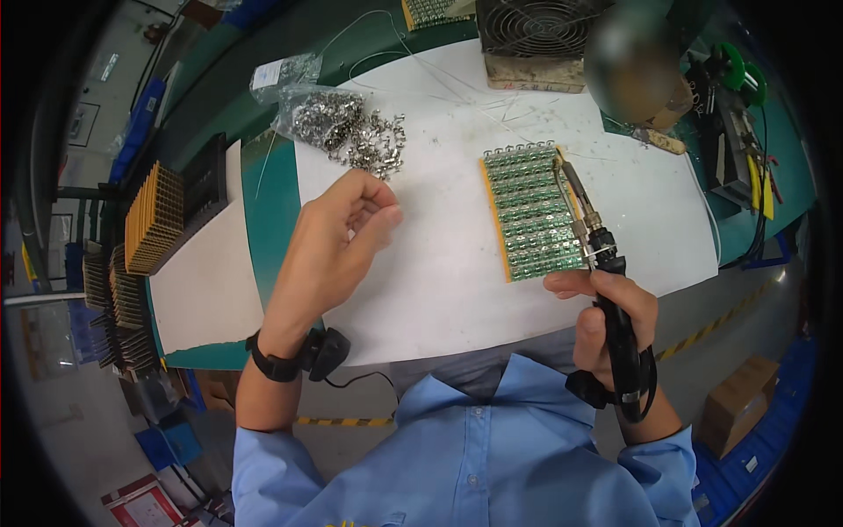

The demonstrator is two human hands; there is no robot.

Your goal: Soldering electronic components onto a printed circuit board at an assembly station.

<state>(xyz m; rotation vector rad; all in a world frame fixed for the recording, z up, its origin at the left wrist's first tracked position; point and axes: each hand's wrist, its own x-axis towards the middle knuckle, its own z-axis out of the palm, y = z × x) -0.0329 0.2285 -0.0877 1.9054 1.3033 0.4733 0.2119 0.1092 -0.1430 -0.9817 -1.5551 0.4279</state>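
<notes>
My right hand [628, 307] grips the black handle of a soldering iron [622, 347], with a thin metal feed tube fixed beside its tip. That tip hangs over the upper right part of a panel of small green circuit boards [531, 215] with yellow edge strips. Small metal parts stand in rows along the panel's far edge. Just in front of a heap of loose shiny metal parts [382, 145], my left hand [334, 233] is closed, thumb and forefinger meeting. Anything between those fingertips is hidden. The heap spills from a clear plastic bag [303, 114].
White paper [421, 290] covers the green bench. A fan unit [536, 35] stands at the back, beside a blurred round object [632, 70]. At the far right are a green spool [742, 75] and pliers [764, 184]. Stacked yellow-edged panels [154, 215] stand left. Loose wire [439, 75] trails across the back.
</notes>
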